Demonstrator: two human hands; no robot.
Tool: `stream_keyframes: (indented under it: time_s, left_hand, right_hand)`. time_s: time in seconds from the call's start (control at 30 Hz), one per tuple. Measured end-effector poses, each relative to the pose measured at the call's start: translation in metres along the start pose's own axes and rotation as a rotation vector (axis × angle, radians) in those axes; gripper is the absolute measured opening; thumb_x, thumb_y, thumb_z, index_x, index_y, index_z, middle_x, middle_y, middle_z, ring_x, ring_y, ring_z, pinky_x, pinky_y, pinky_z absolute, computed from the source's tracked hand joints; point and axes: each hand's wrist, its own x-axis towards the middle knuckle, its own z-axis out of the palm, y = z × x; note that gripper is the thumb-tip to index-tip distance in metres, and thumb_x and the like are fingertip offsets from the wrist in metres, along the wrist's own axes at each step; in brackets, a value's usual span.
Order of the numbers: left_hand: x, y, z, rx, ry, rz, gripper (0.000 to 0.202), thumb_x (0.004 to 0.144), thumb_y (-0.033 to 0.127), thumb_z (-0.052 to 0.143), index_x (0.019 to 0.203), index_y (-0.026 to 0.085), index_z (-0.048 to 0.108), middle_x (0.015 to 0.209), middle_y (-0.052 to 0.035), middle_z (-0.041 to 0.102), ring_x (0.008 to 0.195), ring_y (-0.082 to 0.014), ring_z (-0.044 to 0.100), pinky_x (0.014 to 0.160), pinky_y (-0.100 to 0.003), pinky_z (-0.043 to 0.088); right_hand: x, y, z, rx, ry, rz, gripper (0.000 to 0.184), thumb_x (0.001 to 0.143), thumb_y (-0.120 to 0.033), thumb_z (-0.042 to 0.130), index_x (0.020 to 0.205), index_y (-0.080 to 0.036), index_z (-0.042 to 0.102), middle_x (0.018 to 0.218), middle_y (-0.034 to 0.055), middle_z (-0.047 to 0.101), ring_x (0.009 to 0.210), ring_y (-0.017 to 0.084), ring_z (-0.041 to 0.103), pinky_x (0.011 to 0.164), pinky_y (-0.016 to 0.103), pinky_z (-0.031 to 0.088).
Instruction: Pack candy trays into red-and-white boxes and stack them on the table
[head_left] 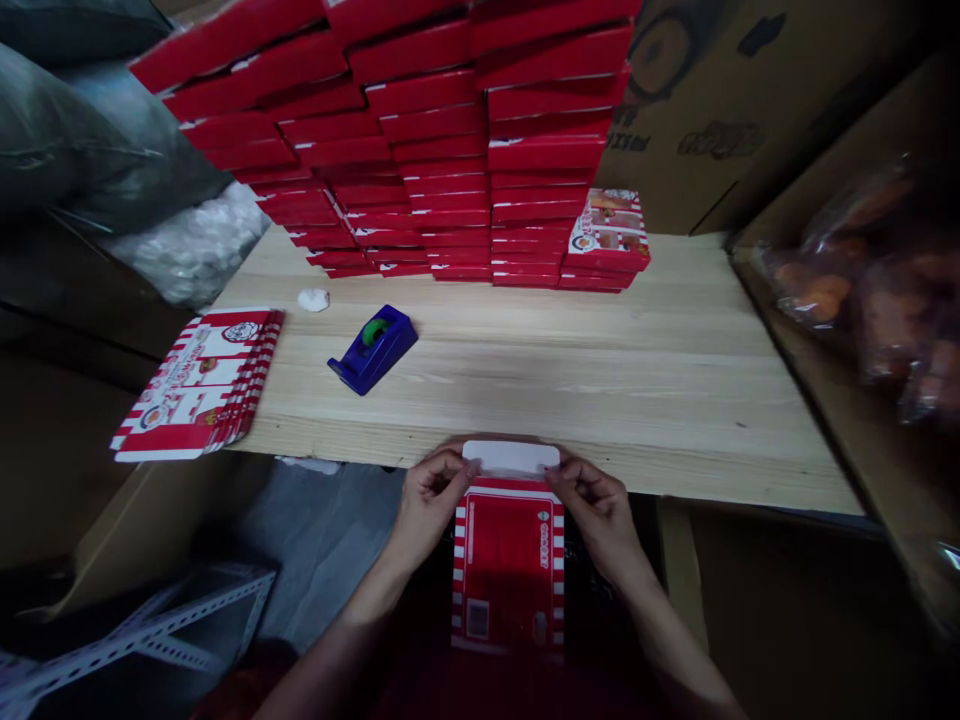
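Note:
Close to my body, at the table's front edge, I hold a red and white printed box (pixel 508 570) with a barcode on the face turned up. Its white end flap (pixel 511 457) stands out at the far end. My left hand (pixel 436 497) pinches the flap's left corner between thumb and fingers. On the right corner, my right hand (pixel 596 505) grips in the same way. The lower end of the box fades into shadow against my body, and its inside is hidden.
A tall stack of red boxes (pixel 450 150) stands at the table's back. On the wooden table (pixel 585 370) are a blue tape dispenser (pixel 375 350), a crumpled white scrap (pixel 313 299) and flat printed cartons (pixel 202 380) overhanging the left edge. Bagged items (pixel 862 290) lie in a carton at right.

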Motion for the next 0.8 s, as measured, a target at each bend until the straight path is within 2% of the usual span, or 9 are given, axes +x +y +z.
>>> stream_keyframes:
  time_s: [0.1,0.17,0.23,0.33,0.4,0.5,0.57,0.7,0.8]
  left_hand:
    - [0.005,0.000,0.006,-0.151,0.070,-0.098,0.026,0.087,0.032,0.078,0.071,0.018,0.062,0.078,0.0003,0.065,0.075,-0.0142,0.060,0.073,-0.026,0.047]
    - [0.008,0.001,0.008,-0.286,0.117,-0.148,0.026,0.081,0.026,0.083,0.074,0.019,0.059,0.072,0.0044,0.061,0.069,-0.0110,0.059,0.071,-0.024,0.047]
    - [0.011,0.004,0.008,-0.411,0.102,-0.210,0.023,0.078,0.021,0.084,0.089,0.020,0.063,0.078,0.0041,0.067,0.074,-0.0112,0.063,0.075,-0.024,0.049]
    - [0.015,0.010,0.007,-0.499,-0.034,-0.320,0.045,0.081,0.021,0.078,0.124,0.023,0.067,0.105,-0.0043,0.077,0.093,-0.0180,0.072,0.085,-0.031,0.055]
    - [0.017,0.013,0.006,-0.473,-0.138,-0.366,0.040,0.084,0.021,0.072,0.124,0.022,0.073,0.111,-0.0079,0.079,0.099,-0.0227,0.074,0.089,-0.036,0.056]
    - [0.020,0.012,0.002,-0.400,-0.215,-0.350,0.025,0.085,0.019,0.068,0.106,0.022,0.082,0.107,-0.0081,0.081,0.102,-0.0257,0.075,0.095,-0.040,0.056]
    - [0.020,0.008,-0.003,-0.375,-0.245,-0.313,0.024,0.086,0.018,0.068,0.103,0.024,0.084,0.107,-0.0073,0.082,0.104,-0.0255,0.076,0.099,-0.040,0.054]
    - [0.018,0.006,-0.017,-0.309,-0.377,-0.210,0.026,0.092,0.026,0.068,0.113,0.026,0.082,0.117,-0.0074,0.080,0.111,-0.0261,0.074,0.102,-0.039,0.052]
    - [0.016,0.012,-0.021,-0.159,-0.431,-0.079,0.027,0.095,0.034,0.065,0.114,0.023,0.082,0.121,-0.0090,0.079,0.118,-0.0277,0.070,0.104,-0.038,0.050]
  right_hand:
    - [0.003,-0.002,0.004,0.072,0.065,0.034,0.031,0.082,-0.038,0.083,0.067,-0.023,0.060,0.075,-0.0013,0.071,0.062,0.015,0.063,0.062,0.028,0.052]
    - [0.007,-0.006,0.005,0.120,0.086,0.049,0.023,0.079,-0.036,0.085,0.080,-0.025,0.065,0.078,-0.0019,0.073,0.066,0.016,0.067,0.065,0.030,0.056]
    - [0.010,-0.011,0.005,0.184,0.046,0.092,0.032,0.078,-0.035,0.085,0.106,-0.030,0.069,0.093,-0.0001,0.079,0.078,0.020,0.073,0.071,0.035,0.060]
    - [0.014,-0.018,0.003,0.255,-0.129,0.205,0.048,0.084,-0.034,0.077,0.130,-0.033,0.066,0.117,0.0043,0.079,0.097,0.025,0.076,0.080,0.042,0.062]
    - [0.017,-0.021,0.002,0.259,-0.208,0.252,0.039,0.085,-0.032,0.074,0.125,-0.031,0.073,0.116,0.0050,0.080,0.102,0.026,0.075,0.084,0.044,0.062]
    - [0.017,-0.023,0.000,0.269,-0.185,0.262,0.023,0.080,-0.028,0.077,0.103,-0.030,0.082,0.109,0.0037,0.083,0.101,0.026,0.076,0.085,0.043,0.062]
    - [0.015,-0.024,-0.003,0.277,-0.178,0.268,0.015,0.078,-0.028,0.079,0.092,-0.030,0.084,0.106,0.0032,0.083,0.102,0.026,0.077,0.086,0.041,0.062]
    - [0.009,-0.027,-0.017,0.202,-0.282,0.266,0.016,0.084,-0.033,0.076,0.098,-0.031,0.084,0.110,0.0046,0.083,0.111,0.026,0.074,0.091,0.039,0.060]
    - [0.007,-0.031,-0.023,0.119,-0.360,0.162,0.019,0.088,-0.034,0.072,0.102,-0.030,0.084,0.122,0.0053,0.079,0.121,0.028,0.069,0.102,0.042,0.054]
